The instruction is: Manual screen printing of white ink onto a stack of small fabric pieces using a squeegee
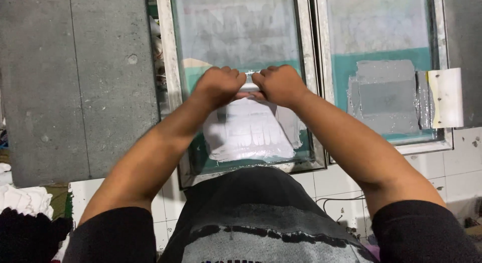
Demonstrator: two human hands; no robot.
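A metal-framed printing screen (168,67) lies in front of me, its mesh smeared with white ink (248,135) in the near half. My left hand (219,85) and my right hand (280,84) sit side by side on the middle of the mesh, both closed on a squeegee (249,86) whose handle barely shows between them. The white ink spreads from under my hands toward me.
A second framed screen (442,52) lies to the right with grey ink (384,95) and a white squeegee (446,97) resting on its right edge. A grey board (75,82) is at left. White cloths (25,200) lie at lower left; white tiled floor (452,162) shows below.
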